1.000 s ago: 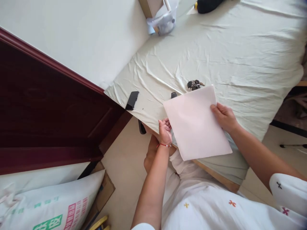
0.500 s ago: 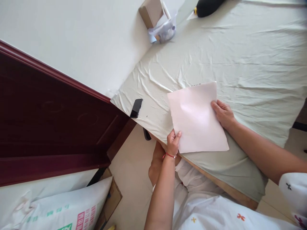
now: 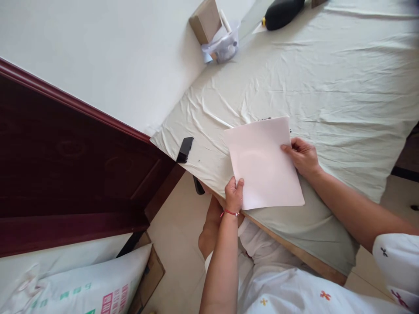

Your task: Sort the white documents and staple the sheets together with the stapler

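Paper: a smooth, pale pink rectangular sheet of paper (image 3: 263, 163) sits at centre frame, held flat just above the near edge of the bed.
Left hand: the left hand (image 3: 234, 195), a red string bracelet (image 3: 231, 213) at the wrist, pinches the sheet's lower left corner, thumb on top and fingers closed beneath.
Right hand: the right hand (image 3: 303, 155) grips the sheet's right edge, fingers curled shut around it.
Bed: a wrinkled, pale green cotton bedsheet (image 3: 327, 78) covers the mattress and fills the upper right of the frame; a wooden rail shows along its lower edge.
On the sheet: a slim black rectangular device (image 3: 185, 149) lies at the bed's left corner, well apart from the paper.
Far corner: a brown cardboard box (image 3: 205, 19) and a crinkled clear plastic bag (image 3: 224, 43) sit at top centre, with a rounded black object (image 3: 283, 8) just to the right.
Left side: a dark red, glossy wooden panel (image 3: 65, 174) runs across the left; a printed woven sack (image 3: 81, 288) lies at lower left.
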`<state>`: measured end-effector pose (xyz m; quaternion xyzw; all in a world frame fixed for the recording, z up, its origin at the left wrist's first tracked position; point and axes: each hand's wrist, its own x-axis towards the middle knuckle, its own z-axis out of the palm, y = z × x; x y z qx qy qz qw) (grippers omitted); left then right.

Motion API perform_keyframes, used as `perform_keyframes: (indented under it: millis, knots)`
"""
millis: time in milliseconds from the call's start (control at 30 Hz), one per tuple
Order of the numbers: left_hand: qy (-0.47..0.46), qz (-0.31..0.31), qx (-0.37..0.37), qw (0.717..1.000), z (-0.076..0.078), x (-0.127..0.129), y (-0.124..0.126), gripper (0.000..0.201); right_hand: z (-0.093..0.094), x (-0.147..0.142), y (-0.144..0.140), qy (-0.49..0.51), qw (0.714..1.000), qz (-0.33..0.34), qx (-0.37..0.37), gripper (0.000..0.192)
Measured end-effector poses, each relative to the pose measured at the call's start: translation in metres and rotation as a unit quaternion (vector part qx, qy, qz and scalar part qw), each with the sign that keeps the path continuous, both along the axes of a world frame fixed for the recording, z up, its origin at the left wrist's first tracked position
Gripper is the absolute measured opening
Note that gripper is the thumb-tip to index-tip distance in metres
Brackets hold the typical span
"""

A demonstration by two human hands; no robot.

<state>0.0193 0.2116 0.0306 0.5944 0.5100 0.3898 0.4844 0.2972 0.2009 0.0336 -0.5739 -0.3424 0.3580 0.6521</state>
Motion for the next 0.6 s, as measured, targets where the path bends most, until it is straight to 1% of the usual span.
perform_keyframes:
  millis: [167, 267, 333, 433, 533, 600]
  knots:
    - [-0.004, -0.003, 0.014, 1.0, -0.003, -0.001, -0.001, 0.042, 0.01, -0.002, -0.001, 0.081, 0.997, 0.003, 0.002, 0.035]
    - [-0.007, -0.011, 0.016, 1.0, -0.001, -0.003, -0.003, 0.042, 0.011, 0.0, 0.001, 0.121, 0.993, -0.008, 0.014, 0.034]
    - [-0.003, -0.029, 0.022, 0.999, 0.001, -0.003, -0.005, 0.041, 0.01, 0.003, 0.002, 0.123, 0.992, -0.024, 0.014, 0.033]
    - [0.04, -0.047, 0.041, 0.997, 0.005, -0.002, -0.006, 0.037, 0.009, 0.004, 0.003, 0.113, 0.993, -0.035, 0.01, 0.031]
    - [0.072, -0.031, 0.048, 0.996, 0.008, 0.0, -0.006, 0.032, 0.007, 0.003, 0.003, 0.106, 0.993, -0.036, 0.027, 0.028]
    - [0.076, -0.023, 0.044, 0.996, 0.01, 0.001, -0.006, 0.031, 0.005, 0.004, 0.003, 0.086, 0.994, -0.053, 0.036, 0.026]
